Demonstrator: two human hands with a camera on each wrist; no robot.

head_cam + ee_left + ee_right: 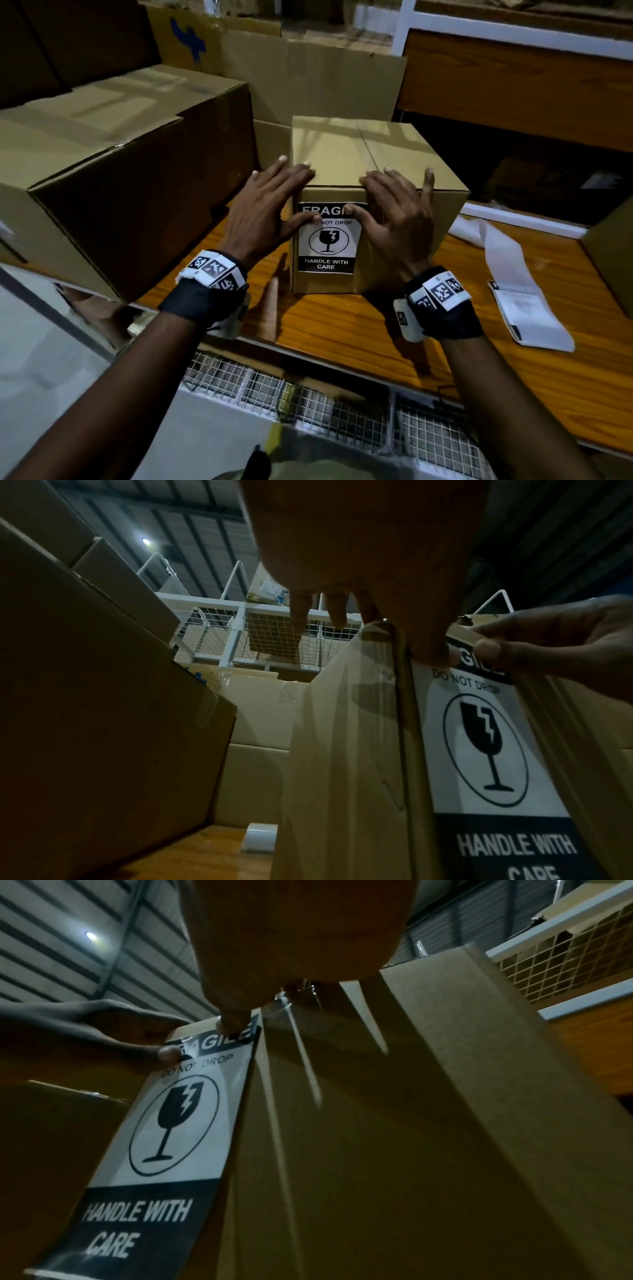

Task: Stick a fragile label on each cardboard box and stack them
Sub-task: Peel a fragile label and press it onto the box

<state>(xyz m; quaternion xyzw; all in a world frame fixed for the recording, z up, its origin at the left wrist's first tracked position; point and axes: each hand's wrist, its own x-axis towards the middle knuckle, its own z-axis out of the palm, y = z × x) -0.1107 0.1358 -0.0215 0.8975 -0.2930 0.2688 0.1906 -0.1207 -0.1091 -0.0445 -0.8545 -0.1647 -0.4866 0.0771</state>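
A warehouse or packing room, dimly lit. A wooden worktable (342,329) is the centre of the scene. On it, at its left end, sit large sealed cardboard cartons (113,178), with more flattened cardboard (308,75) standing behind. Beyond the table rise white metal racks with wire-mesh panels (274,634). Overhead is a ribbed metal roof (51,947) with one small ceiling lamp (90,936).

Both thumbs hide part of "FRAGILE" on the label (329,236); its bottom edge is cut off in the left wrist view.
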